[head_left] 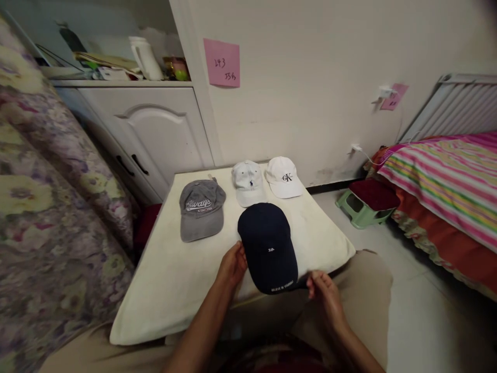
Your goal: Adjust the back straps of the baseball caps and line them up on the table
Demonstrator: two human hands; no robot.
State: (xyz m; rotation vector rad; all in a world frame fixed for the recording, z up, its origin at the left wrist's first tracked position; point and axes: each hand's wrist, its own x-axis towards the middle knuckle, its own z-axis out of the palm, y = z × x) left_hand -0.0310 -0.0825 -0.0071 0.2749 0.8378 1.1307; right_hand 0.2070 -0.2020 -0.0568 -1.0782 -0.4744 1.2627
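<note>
Pale wall [303,93] across the upper middle. Floral curtain [50,197] down the left edge. Worktop [186,274] in the centre, cream cover, back edge near the wall, front edge by the person's knees. Bed [462,176] at right, striped pink, green and white cover, orange frill below. White cabinet [155,124] upper left, raised door panel, two dark handles. Light tiled floor [411,300] lower right.

Green stool [363,207] with dark red top on the floor, between worktop and bed. On the worktop: grey cap [202,210], left side, script lettering; white cap [284,177], back right, dark letters; pale cap [248,182], back middle, small dark logo, just behind the navy cap. White jug [145,58] on the cabinet ledge. Pink note [222,63] on the wall, handwritten.

Navy cap [267,246] at the worktop's front, right of centre, crown away from the person, brim toward them. Small white mark on the front, white lettering along the brim edge. Left hand [233,265]: fingers gripping its left side. Right hand [324,289]: just beside the brim, fingers curled; can't tell if they grip anything.
</note>
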